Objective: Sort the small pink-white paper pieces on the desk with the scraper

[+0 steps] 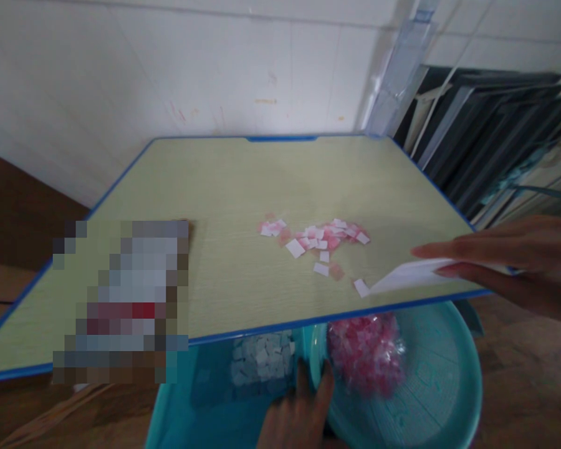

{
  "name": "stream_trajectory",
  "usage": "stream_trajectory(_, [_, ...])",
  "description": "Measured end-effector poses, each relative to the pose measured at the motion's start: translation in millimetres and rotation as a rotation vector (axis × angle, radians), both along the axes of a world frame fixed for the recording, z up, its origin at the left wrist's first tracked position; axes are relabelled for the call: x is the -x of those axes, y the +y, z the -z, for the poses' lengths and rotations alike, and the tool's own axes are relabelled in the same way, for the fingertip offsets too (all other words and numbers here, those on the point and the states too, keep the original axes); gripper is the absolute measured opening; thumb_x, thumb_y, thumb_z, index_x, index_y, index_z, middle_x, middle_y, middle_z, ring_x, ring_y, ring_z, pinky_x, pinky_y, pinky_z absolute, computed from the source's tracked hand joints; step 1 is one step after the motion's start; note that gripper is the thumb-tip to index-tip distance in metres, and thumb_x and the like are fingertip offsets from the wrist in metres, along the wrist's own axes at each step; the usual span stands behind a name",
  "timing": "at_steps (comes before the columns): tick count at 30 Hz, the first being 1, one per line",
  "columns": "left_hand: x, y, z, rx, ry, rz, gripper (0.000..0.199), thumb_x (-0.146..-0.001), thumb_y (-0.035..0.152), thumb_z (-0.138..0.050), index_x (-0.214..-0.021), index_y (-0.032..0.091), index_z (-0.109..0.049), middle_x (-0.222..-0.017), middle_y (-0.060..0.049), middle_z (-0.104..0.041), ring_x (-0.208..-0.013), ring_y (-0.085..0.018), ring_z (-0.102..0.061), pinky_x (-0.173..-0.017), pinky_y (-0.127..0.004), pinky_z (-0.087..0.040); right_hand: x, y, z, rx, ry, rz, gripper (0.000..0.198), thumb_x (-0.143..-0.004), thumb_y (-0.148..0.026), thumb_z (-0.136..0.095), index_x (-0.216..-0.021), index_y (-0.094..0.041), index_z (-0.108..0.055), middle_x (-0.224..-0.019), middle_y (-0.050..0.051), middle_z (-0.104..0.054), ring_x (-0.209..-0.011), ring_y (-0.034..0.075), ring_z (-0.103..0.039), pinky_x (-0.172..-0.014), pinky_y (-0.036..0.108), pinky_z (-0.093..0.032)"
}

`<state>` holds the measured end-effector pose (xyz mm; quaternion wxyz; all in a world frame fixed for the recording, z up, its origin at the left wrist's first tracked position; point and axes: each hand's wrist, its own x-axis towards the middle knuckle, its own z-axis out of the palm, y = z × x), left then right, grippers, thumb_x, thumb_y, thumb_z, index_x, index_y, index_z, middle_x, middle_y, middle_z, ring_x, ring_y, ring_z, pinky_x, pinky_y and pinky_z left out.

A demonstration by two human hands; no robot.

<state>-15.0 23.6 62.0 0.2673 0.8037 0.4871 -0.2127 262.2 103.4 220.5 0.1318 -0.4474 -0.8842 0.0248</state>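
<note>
At 6 o'clock, below the tabletop (243, 187) edge, our left hand (299, 411) fingers grip the teal basin (430, 386) rim. Paper scraps (322, 240) lie at 9 o'clock from our right hand (518, 262), nearer, fingers pinching a white card (411, 274), long axis left-right.

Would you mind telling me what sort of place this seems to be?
Probably a small home workshop or storeroom: a blue-edged table strewn with pink and white paper bits, teal basins underneath, and dark frames stacked against a tiled wall.
</note>
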Motion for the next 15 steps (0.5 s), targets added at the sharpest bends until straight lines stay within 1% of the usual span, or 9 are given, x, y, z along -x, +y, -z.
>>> stream_trajectory(2, [0,-1,1.4,-0.003,-0.007,0.002,0.085,-0.065,0.039,-0.075,-0.138,0.03,-0.032,-0.137,-0.027,-0.04,-0.086,-0.03,-0.066,-0.069,-0.038,-0.055,5,0,2,0.027,-0.048,-0.101,0.048,-0.087,-0.019,-0.051,-0.131,-0.037,-0.048,-0.101,-0.007,-0.07,-0.072,0.01,-0.067,-0.066,0.017,-0.049])
stream_trajectory(4, [1,-1,3.6,-0.007,-0.015,0.011,0.085,-0.066,0.041,-0.074,-0.139,0.03,-0.031,-0.137,-0.027,-0.04,-0.085,-0.029,-0.066,-0.069,-0.038,-0.055,12,1,4,0.03,-0.051,-0.132,0.051,-0.087,-0.018,-0.049,-0.134,-0.038,-0.043,-0.106,-0.007,-0.069,-0.077,0.01,-0.067,-0.068,0.018,-0.05])
stream_trajectory(7, [1,-3,7.4,-0.028,-0.022,0.02,0.086,-0.065,0.04,-0.075,-0.139,0.03,-0.031,-0.136,-0.028,-0.04,-0.082,-0.029,-0.067,-0.067,-0.037,-0.055,29,2,4,0.072,-0.013,-0.133,0.042,-0.089,-0.023,-0.048,-0.129,-0.036,-0.05,-0.106,-0.006,-0.069,-0.082,0.013,-0.067,-0.068,0.022,-0.051])
stream_trajectory(10, [3,-4,10.9,-0.059,-0.03,0.038,0.084,-0.065,0.038,-0.075,-0.138,0.031,-0.034,-0.135,-0.026,-0.042,-0.079,-0.028,-0.067,-0.064,-0.037,-0.056,48,4,3,0.106,0.017,-0.155,0.035,-0.09,-0.025,-0.044,-0.122,-0.031,-0.057,-0.101,-0.003,-0.071,-0.08,0.015,-0.068,-0.064,0.025,-0.051])
stream_trajectory(12, [3,-5,12.4,-0.088,-0.044,0.049,0.081,-0.067,0.04,-0.074,-0.137,0.031,-0.035,-0.135,-0.026,-0.043,-0.076,-0.028,-0.067,-0.063,-0.038,-0.056,59,7,4,0.096,0.013,-0.171,0.034,-0.091,-0.022,-0.042,-0.119,-0.029,-0.058,-0.102,-0.002,-0.07,-0.08,0.016,-0.068,-0.065,0.026,-0.05])
stream_trajectory(15, [4,-6,13.3,-0.129,-0.055,0.061,0.076,-0.07,0.046,-0.069,-0.137,0.029,-0.037,-0.133,-0.026,-0.045,-0.075,-0.027,-0.067,-0.062,-0.038,-0.056,69,10,4,0.043,0.015,-0.138,0.033,-0.09,-0.019,-0.043,-0.116,-0.027,-0.06,-0.102,-0.001,-0.071,-0.078,0.016,-0.068,-0.066,0.027,-0.051])
